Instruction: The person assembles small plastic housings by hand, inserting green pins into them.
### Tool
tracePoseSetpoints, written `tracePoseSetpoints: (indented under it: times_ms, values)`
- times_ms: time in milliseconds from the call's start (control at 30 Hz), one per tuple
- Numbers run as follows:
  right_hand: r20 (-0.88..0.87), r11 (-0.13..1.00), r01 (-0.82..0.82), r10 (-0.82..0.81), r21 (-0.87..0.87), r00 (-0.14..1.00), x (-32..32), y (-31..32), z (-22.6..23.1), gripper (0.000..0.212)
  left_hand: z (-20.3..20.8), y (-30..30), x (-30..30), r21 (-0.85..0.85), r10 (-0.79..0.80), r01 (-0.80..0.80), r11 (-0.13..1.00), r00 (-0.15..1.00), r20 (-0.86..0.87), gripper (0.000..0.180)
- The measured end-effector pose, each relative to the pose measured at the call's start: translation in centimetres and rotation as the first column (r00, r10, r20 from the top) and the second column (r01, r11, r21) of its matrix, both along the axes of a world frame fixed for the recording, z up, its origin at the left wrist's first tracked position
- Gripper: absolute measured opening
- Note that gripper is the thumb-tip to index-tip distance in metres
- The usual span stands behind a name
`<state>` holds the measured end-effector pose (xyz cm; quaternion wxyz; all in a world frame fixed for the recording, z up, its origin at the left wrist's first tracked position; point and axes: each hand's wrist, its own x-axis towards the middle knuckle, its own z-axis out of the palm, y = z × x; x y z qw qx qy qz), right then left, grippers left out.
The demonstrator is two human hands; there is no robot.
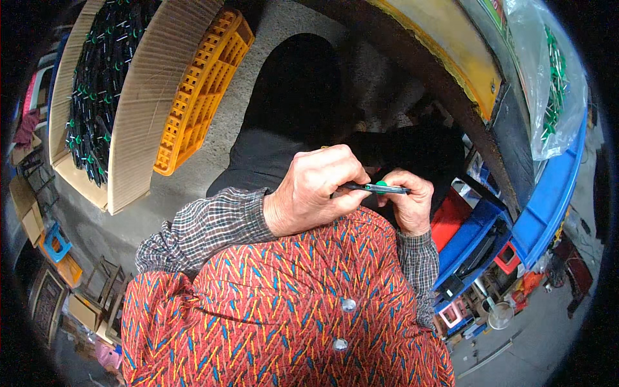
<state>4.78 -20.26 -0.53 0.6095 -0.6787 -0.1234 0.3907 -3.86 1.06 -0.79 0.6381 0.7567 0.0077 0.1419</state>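
In front of my chest both hands hold one slim, pen-like black piece [359,186] with a green part and a shiny grey length toward its right end. I cannot make out exactly what kind of thing it is. My left hand [316,184] is closed round its left end, with the fingers curled over and the thumb below. Pinched between thumb and fingers, the right end sits in my right hand [412,193], beside the green part. The piece lies nearly level.
A cardboard box [132,129] full of similar black-and-green pieces [106,84] stands at the far left. Beside it is a yellow plastic crate [205,90]. At right are a metal-edged table [451,45], a clear bag [545,84] of green parts and blue trays [548,200].
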Motion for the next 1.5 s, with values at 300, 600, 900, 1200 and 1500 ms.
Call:
tracePoseSetpoints:
  times_ms: [300,600,900,1200,1500]
  values:
    - [-0.022,1.0,0.018,-0.017,0.009,1.0,-0.1,0.1,0.4,0.008,0.1,0.0,0.0,-0.021,0.001,-0.001,1.0,1.0,0.003,0.019]
    - [0.102,0.999,-0.036,0.04,-0.041,0.994,0.2,0.2,1.9,0.007,1.2,0.7,-0.2,-0.047,-0.095,0.093,0.994,0.995,-0.034,0.019]
    - [0.36,0.979,-0.119,0.173,-0.167,0.917,0.7,0.2,6.0,0.008,4.1,-0.1,1.7,0.174,-0.294,0.292,0.94,0.956,-0.017,0.032]
    - [0.492,0.98,-0.134,0.19,-0.148,0.849,0.5,-0.9,7.7,0.011,6.5,-2.0,2.6,0.178,-0.376,0.383,0.907,0.924,-0.07,0.022]
    - [0.559,0.99,-0.075,0.13,-0.12,0.819,0.0,-2.4,10.0,0.014,8.6,-3.9,2.9,0.105,-0.381,0.387,0.916,0.922,-0.077,0.019]
